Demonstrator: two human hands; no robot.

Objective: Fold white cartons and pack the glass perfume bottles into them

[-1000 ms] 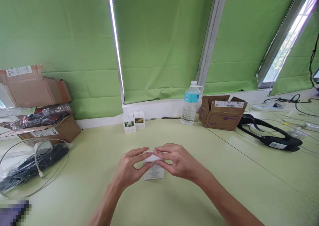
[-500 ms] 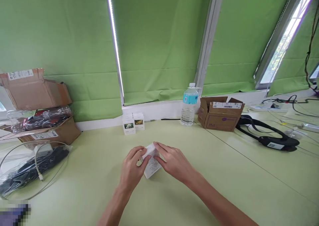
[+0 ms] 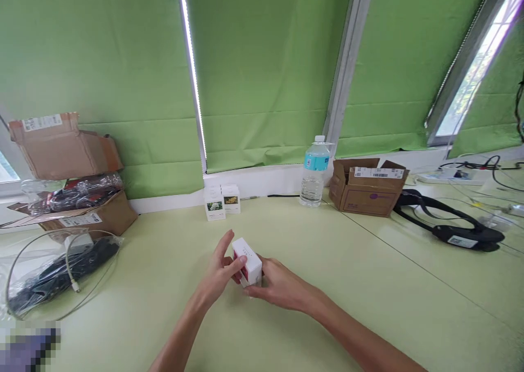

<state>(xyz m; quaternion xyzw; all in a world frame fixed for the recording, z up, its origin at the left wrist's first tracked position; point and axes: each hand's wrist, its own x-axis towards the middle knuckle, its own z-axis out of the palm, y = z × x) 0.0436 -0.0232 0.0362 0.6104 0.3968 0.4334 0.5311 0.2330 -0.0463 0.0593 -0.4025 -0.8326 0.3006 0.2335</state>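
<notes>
A small white box (image 3: 248, 260) with a dark red patch on its left side is between my two hands, just above or on the table. My right hand (image 3: 282, 284) grips it from the right, thumb along the near lower edge and the fingers hidden behind it. On the other side is my left hand (image 3: 219, 273), its thumb pressed on the box and its index finger raised off it. The left hand's remaining fingers are curled by the red side. Beyond the hands stand small white boxes with flower pictures, one white-flowered (image 3: 215, 208), one yellow-flowered (image 3: 231, 201).
Behind stand a water bottle (image 3: 315, 172) and an open brown carton (image 3: 366, 194). A black headset (image 3: 462, 232) lies to the right. At left are stacked cardboard boxes (image 3: 77, 151) and a bagged black cable bundle (image 3: 61, 271). Green blinds (image 3: 262, 77) hang behind the table.
The small white box has been turned, so its red-marked side now shows instead of the printed text side. My right hand has moved down around it; my left index finger has lifted.
</notes>
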